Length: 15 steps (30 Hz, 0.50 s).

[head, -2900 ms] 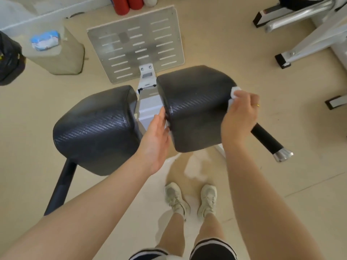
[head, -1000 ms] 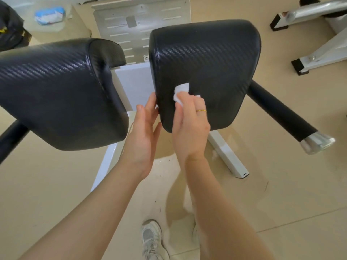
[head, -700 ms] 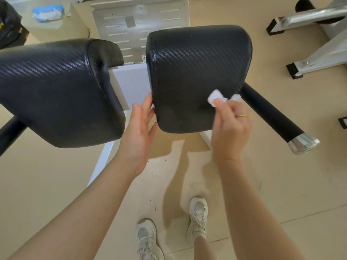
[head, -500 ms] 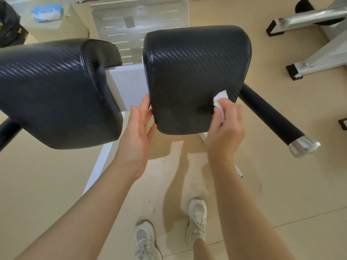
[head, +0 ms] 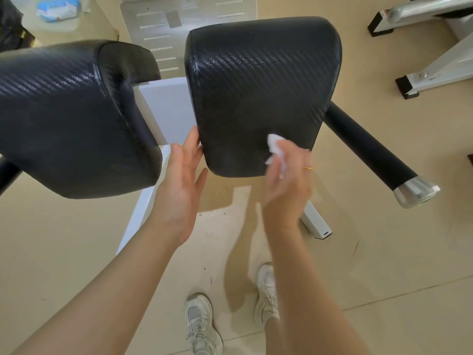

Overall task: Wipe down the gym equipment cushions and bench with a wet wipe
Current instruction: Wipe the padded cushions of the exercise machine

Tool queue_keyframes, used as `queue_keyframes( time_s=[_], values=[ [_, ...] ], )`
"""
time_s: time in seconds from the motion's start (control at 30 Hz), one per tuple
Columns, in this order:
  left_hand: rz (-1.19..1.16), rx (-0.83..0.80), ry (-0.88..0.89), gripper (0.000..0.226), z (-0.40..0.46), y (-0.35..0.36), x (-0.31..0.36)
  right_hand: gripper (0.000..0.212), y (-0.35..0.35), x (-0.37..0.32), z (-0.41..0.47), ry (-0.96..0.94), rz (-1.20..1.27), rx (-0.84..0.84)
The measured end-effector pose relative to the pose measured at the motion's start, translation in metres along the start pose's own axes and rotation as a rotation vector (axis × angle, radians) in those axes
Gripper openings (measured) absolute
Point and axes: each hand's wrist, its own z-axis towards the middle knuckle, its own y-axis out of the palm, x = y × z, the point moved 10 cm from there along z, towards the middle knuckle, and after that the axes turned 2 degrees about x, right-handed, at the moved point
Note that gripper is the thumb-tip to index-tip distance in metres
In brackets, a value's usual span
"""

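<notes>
On the lower front face of the right cushion (head: pixel 261 93), a crumpled wet wipe (head: pixel 275 149) is held in the right hand (head: pixel 286 185), fingers curled round it. The cushion's inner edge is steadied by the left hand (head: pixel 179 188), fingers straight, nothing held. Overlapping strokes are advised, bottom edge and seams included; left cushion (head: pixel 74 116) probably to be checked next

Beige floor (head: pixel 384 252), white sneakers (head: pixel 202 326), perhaps scuffed
</notes>
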Motion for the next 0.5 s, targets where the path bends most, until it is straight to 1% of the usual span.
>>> queue_keyframes(
  time_s=[0.07,0.13,0.2,0.27,0.37,0.43,0.5],
  values=[
    [0.009,0.026,0.004,0.052,-0.001,0.002,-0.001,0.016,-0.02,0.032,0.011,0.167,-0.026,0.115],
    [0.007,0.041,0.013,0.053,-0.001,0.003,-0.001,0.009,-0.017,0.037,0.012,0.236,0.001,0.107],
    [0.002,0.048,0.024,0.051,0.0,0.002,-0.001,0.01,-0.001,0.029,0.004,0.21,0.045,0.037],
    [-0.018,0.032,0.033,0.051,0.0,0.003,0.0,0.013,0.016,0.01,-0.01,0.14,0.074,-0.03],
    [-0.017,0.028,0.012,0.051,0.0,0.0,-0.001,0.013,0.032,-0.018,-0.034,0.048,0.094,-0.027],
    [0.004,0.027,0.002,0.053,0.0,-0.001,0.0,0.021,0.037,-0.02,-0.035,-0.025,0.083,-0.08],
    [-0.001,0.025,0.004,0.054,-0.001,0.0,0.002,0.02,0.022,0.004,-0.028,0.058,0.119,-0.081]
  ],
)
